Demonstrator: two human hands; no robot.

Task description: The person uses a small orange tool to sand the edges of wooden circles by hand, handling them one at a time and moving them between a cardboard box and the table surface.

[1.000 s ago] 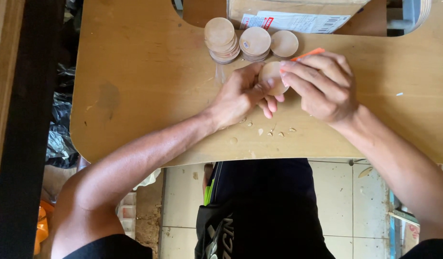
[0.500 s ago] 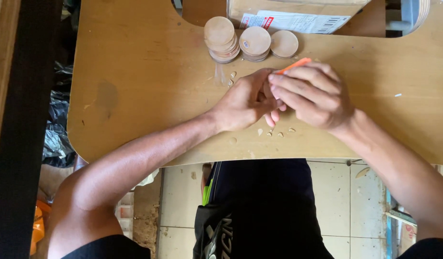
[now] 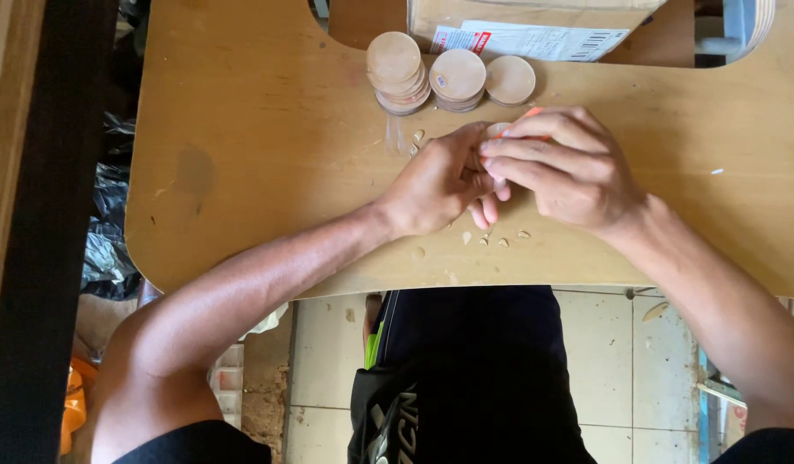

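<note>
Tabletop (image 3: pixel 242 129): we see pale wood, cut out at the far edge.
Hands: our left hand (image 3: pixel 440 185) and right hand (image 3: pixel 569 167) meet, both clenched on a small wooden disc (image 3: pixel 497 130), mostly hidden.
Disc stacks (image 3: pixel 453 77): three, just beyond.
Orange tool (image 3: pixel 532 112): under right fingers.
Shavings (image 3: pixel 500 241): beside our hands.

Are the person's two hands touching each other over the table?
Touching. The head view shows the right hand fingers lying directly against the left hand, no gap between.
</note>
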